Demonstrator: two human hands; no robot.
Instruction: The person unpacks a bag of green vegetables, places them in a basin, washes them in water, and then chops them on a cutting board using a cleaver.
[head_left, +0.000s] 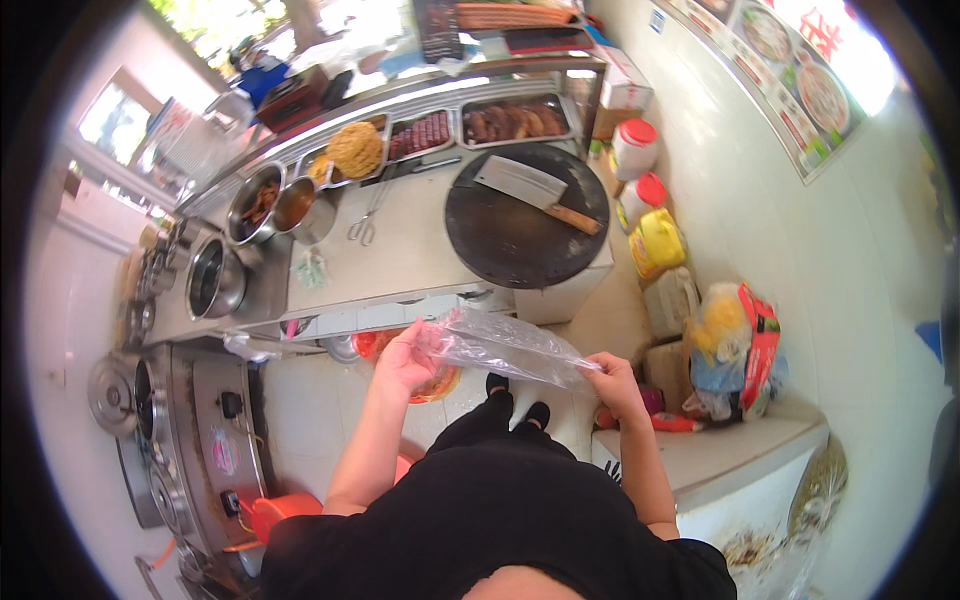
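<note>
A clear plastic bag (510, 346) is stretched between my two hands in front of my body, above the tiled floor. My left hand (409, 360) grips one end of it, with the see-through film spread over the fingers. At the opposite end my right hand (611, 379) pinches a gathered corner. The bag looks flat, with nothing visible inside. Beyond it, a cleaver (521, 182) with a wooden handle lies on a round dark chopping board (517, 251) at the counter's right end.
Metal trays of cooked food (517, 124) line the counter's back, with steel pots (217, 277) at left. Tongs (367, 217) rest on the counter (405, 247). Red-lidded tubs (636, 146) and a yellow jug (658, 241) stand along the right wall. A stove (217, 420) is at left.
</note>
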